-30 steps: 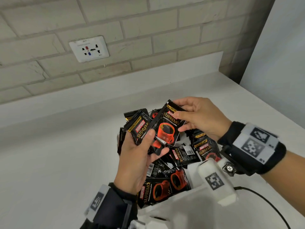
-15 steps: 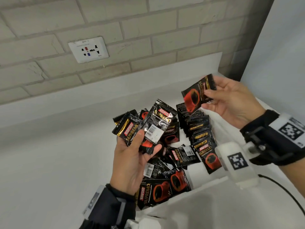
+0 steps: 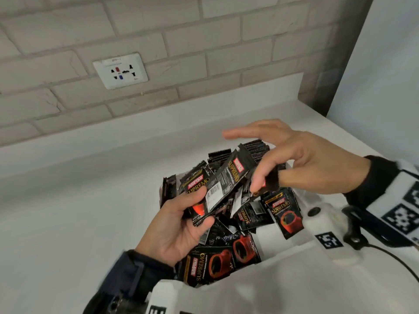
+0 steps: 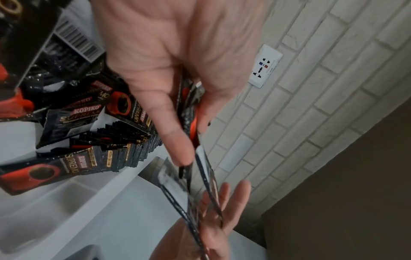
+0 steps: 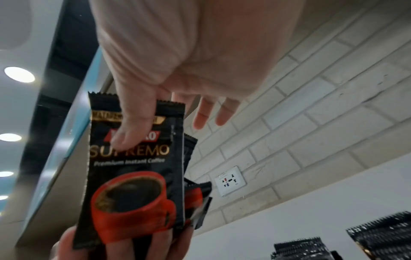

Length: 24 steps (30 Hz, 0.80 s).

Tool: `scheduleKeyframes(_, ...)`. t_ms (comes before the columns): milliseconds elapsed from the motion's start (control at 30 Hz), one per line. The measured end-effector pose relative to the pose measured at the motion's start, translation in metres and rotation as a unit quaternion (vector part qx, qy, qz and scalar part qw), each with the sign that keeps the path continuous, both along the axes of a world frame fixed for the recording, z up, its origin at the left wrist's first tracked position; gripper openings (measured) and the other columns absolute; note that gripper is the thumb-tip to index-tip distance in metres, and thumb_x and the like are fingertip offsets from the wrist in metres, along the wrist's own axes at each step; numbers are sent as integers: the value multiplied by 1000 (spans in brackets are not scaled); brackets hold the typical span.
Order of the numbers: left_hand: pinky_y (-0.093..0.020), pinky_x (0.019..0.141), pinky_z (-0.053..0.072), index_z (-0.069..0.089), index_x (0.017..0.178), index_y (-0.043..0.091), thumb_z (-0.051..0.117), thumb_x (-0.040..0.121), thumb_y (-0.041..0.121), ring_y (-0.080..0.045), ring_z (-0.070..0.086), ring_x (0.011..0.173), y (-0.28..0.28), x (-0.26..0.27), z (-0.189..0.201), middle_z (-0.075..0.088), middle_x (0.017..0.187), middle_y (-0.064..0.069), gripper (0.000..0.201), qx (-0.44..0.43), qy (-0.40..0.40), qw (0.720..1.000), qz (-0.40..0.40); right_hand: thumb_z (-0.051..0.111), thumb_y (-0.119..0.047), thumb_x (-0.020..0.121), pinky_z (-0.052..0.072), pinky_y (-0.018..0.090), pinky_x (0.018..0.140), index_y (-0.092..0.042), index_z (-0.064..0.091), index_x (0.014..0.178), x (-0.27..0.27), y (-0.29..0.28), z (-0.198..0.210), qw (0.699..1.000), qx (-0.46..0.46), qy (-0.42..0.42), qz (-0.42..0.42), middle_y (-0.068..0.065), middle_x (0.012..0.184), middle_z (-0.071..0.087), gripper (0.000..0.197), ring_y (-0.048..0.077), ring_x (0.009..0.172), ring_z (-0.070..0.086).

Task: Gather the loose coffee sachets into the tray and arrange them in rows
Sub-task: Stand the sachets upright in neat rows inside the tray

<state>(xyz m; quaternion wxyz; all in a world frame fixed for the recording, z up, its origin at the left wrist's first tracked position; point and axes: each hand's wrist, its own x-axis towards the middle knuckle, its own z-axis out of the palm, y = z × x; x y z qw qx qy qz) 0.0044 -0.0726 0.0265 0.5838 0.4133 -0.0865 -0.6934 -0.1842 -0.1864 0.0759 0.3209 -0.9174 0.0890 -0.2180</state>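
Black Kopiko Supremo coffee sachets lie in a loose heap [image 3: 215, 264] in a white tray [image 3: 269, 241]. Behind the heap, more sachets stand on edge in rows [image 3: 257, 147], also seen in the left wrist view [image 4: 133, 149]. My left hand [image 3: 201, 207] grips a fanned bundle of sachets [image 3: 199, 184] above the heap, thumb on top. My right hand [image 3: 269, 182] reaches over it and pinches the top end of the front sachet [image 3: 235, 175] with its thumb, the other fingers spread. In the right wrist view that thumb lies on the sachet's face [image 5: 133, 176].
The tray sits on a white counter [image 3: 68, 211] against a brick wall with a socket plate [image 3: 120, 70]. A pale panel [image 3: 385, 64] closes off the right side. A black cable [image 3: 396, 261] runs from my right wrist across the near right.
My right hand pulled one sachet from the bundle and carried it out to the right. It has come back without it and now pinches another sachet in the bundle.
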Motion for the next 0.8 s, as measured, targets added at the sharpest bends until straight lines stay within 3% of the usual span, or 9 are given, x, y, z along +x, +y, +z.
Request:
scheduleKeyframes(67,-23,30,47,74,71,-2,68,63,9,-23,66,46,1,2,-1,69,70,-21,15,1,-2,1000,-14,59,-32,76,25,15,102,-30,66,93,6,2,0,1000,-14,-16,11,-22,116,60,18,5,116,49)
scheduleKeyframes(133,-26,31,48,74,78,-3,89,43,6,-27,68,50,2,4,-5,69,75,-24,39,-11,12,1000,-19,60,-26,75,32,15,98,-25,65,93,10,4,-1,999,7,-39,6,-16,98,69,19,6,99,61)
scheduleKeyframes(233,-27,33,50,73,79,-2,95,21,6,-27,69,53,5,8,-7,69,77,-25,62,-26,1,1000,-7,65,-12,72,44,14,87,-23,71,83,8,4,0,987,120,-110,11,-10,86,71,17,5,83,66)
scheduleKeyframes(300,-25,33,50,69,83,-2,90,42,9,-24,68,52,5,9,-4,70,74,-20,48,-23,-38,999,27,73,-9,67,49,15,79,-25,74,79,7,2,5,968,186,-170,-7,-9,81,72,20,6,77,68)
scheduleKeyframes(367,-22,36,50,61,95,2,67,66,11,-19,69,55,5,11,-3,71,73,-14,31,-32,-96,992,71,77,-4,64,50,14,71,-27,75,73,7,-6,9,951,206,-223,-60,-10,74,72,25,5,71,67)
scheduleKeyframes(467,-24,44,54,57,98,11,56,80,10,-18,71,66,2,14,-5,72,81,-7,18,-73,-207,968,118,73,-9,60,50,13,62,-25,74,69,11,-15,12,941,231,-211,-131,-12,67,71,19,1,62,64)
scheduleKeyframes(600,-27,52,57,57,103,18,58,76,18,-21,71,79,0,6,-3,72,94,-2,27,-113,-280,951,64,70,0,71,51,12,69,-25,66,78,27,-17,5,961,236,-37,-136,-15,69,70,26,0,66,64)
scheduleKeyframes(700,-25,51,56,55,109,18,58,70,23,-22,71,82,-1,-3,-5,72,100,-3,39,-130,-262,956,10,68,3,75,48,6,61,-23,63,78,41,-18,-6,954,250,-8,-163,-21,63,66,26,-8,60,62)
scheduleKeyframes(800,-24,50,55,55,111,17,55,72,26,-23,71,82,-1,-4,-8,72,100,-6,39,-133,-231,964,10,69,2,75,49,6,67,-25,62,77,50,-21,-13,951,242,-12,-189,-25,62,64,29,-10,60,61)
